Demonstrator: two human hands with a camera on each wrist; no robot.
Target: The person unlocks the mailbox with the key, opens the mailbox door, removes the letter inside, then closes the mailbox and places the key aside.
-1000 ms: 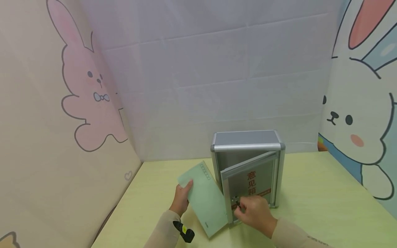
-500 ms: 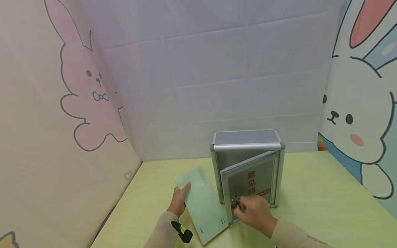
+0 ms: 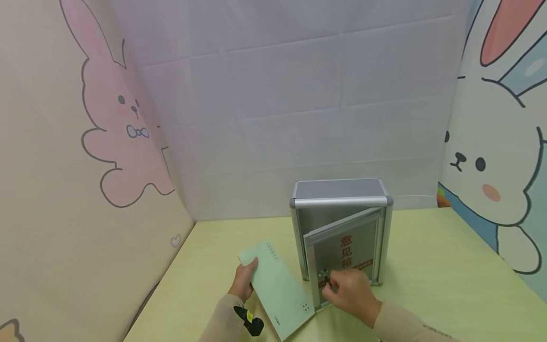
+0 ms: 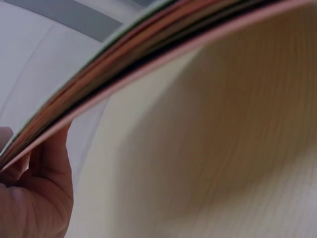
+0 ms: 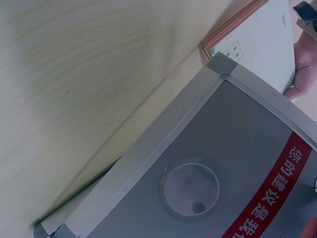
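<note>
My left hand [image 3: 243,279] grips a stack of envelopes [image 3: 275,287], thumb on top of the pale green upper one. Edge-on in the left wrist view, the envelopes [image 4: 126,53] show green, orange-red and pink layers. The stack slants, its lower right corner right by the edge of a door [image 3: 363,242]. This door, with red lettering, stands ajar on a silver suggestion box [image 3: 342,191]. At the door's lock [image 3: 323,273], my right hand [image 3: 352,292] pinches a small dark key [image 3: 328,280]. In the right wrist view only a fingertip [image 5: 310,229] shows.
The box stands on a pale wood-look table [image 3: 436,266], near a white back curtain [image 3: 265,118]. Side curtains carry a pink rabbit [image 3: 124,142] on the left and a white rabbit [image 3: 504,156] on the right. A black strap device [image 3: 249,323] sits on the left sleeve.
My left hand has moved slightly left and down with the envelopes, and their lower end has come nearer to me. My right hand and the door have stayed put.
</note>
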